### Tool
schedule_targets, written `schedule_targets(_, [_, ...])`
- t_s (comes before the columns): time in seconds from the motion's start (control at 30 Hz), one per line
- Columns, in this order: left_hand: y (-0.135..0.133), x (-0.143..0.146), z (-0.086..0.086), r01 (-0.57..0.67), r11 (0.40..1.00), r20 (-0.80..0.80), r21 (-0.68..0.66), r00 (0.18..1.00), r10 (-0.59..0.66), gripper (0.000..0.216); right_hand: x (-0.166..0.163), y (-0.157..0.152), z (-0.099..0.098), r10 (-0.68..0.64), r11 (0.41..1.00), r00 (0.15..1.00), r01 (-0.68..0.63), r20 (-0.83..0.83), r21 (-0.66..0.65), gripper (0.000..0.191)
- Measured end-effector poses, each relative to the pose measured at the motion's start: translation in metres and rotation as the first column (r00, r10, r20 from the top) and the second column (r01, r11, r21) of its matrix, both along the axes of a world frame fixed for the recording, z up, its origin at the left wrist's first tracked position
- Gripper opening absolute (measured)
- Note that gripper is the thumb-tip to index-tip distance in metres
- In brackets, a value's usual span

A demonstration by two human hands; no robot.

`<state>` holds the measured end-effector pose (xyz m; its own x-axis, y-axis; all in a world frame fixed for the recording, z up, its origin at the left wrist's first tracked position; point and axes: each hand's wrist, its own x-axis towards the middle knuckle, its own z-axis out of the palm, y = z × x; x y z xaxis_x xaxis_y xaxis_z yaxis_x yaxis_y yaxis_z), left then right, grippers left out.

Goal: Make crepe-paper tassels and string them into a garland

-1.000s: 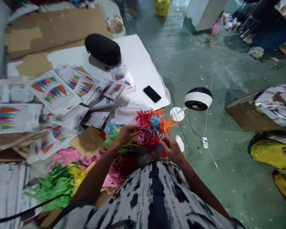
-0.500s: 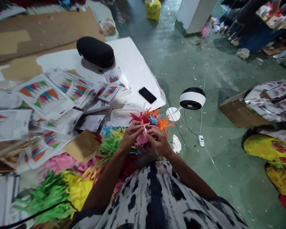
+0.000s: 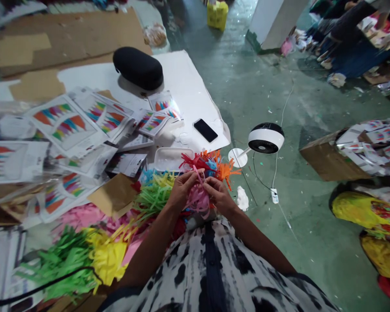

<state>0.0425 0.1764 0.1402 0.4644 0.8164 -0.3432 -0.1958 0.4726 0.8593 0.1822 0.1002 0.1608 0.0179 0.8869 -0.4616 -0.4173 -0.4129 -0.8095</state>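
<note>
Over my lap, my left hand [image 3: 185, 185] pinches the top of a pink tissue-paper tassel [image 3: 199, 198]. Its cut strips hang down between my two hands. From the other side my right hand [image 3: 217, 190] has its thumb and fingers pressed together on the same tassel near its top. Just beyond them lie red tassels [image 3: 190, 162] and orange tassels [image 3: 227, 171], with some blue strips among them. Left of my left wrist is a heap of light green tassels [image 3: 154, 195]. A white plastic tray [image 3: 169, 159] stands behind my hands.
Packaged printed tassel garlands [image 3: 65, 123] cover the table's left. A black case [image 3: 138, 68] and a phone [image 3: 205, 130] lie on the white tabletop [image 3: 185, 78]. A white fan [image 3: 265, 139] stands at the right. On the floor is a carton [image 3: 331, 158] of packages.
The pink strips now hang lower and show more fully between my hands. My hands stay close together at the tassel's top. The whole view has shifted slightly.
</note>
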Motion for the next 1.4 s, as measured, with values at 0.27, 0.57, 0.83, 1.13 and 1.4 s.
schedule_targets(0.27, [-0.001, 0.0, 0.0, -0.001, 0.999, -0.038, 0.033, 0.999, 0.003, 0.04, 0.0, -0.005, -0.007, -0.007, 0.999, 1.0, 0.006, 0.028, 0.042, 0.042])
schedule_targets(0.57, [-0.005, 0.01, -0.001, -0.058, 0.967, -0.232, 0.246, 0.966, 0.117, 0.026, 0.01, -0.011, -0.006, -0.068, 0.985, 0.918, -0.001, 0.391, 0.174, 0.027])
schedule_targets(0.83, [-0.009, 0.012, -0.002, 0.032, 0.916, -0.384, 0.399, 0.913, 0.135, 0.022, 0.016, -0.01, 0.017, -0.081, 0.962, 0.68, -0.139, 0.729, 0.236, 0.016])
schedule_targets(1.13, [-0.024, 0.01, 0.003, 0.177, 0.766, -0.47, 0.618, 0.864, 0.18, 0.013, 0.018, -0.009, 0.0, -0.086, 0.994, 0.776, 0.025, 0.624, 0.105, 0.019])
schedule_targets(1.4, [-0.038, 0.002, -0.009, 0.215, 0.709, -0.366, 0.671, 0.928, 0.065, 0.02, 0.022, -0.017, -0.014, -0.133, 0.991, 0.887, 0.117, 0.442, 0.064, 0.04])
